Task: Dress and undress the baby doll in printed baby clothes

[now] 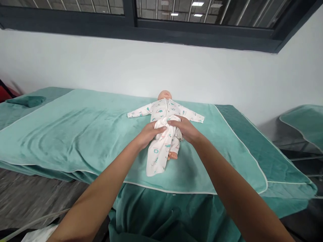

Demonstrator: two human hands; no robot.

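A baby doll [164,94] lies on its back, head toward the wall, dressed in a white printed shirt [160,109] with both sleeves spread wide. Over its lower body are white printed baby pants [156,158], bunched at the top. My left hand [148,132] grips the bunched cloth from the left, thumb on top. From the right, my right hand [185,128] pinches the same cloth. One pant leg hangs flat toward me. Beside it, a bare doll foot [173,155] pokes out of a white cuff. The doll's hips are hidden under the cloth and my hands.
A light green blanket [101,134] with white piping covers the bed, over a darker green cover [267,144]. Behind the bed is a white wall [101,64] below a dark window frame [176,35]. Another green-covered surface [308,121] stands at the right.
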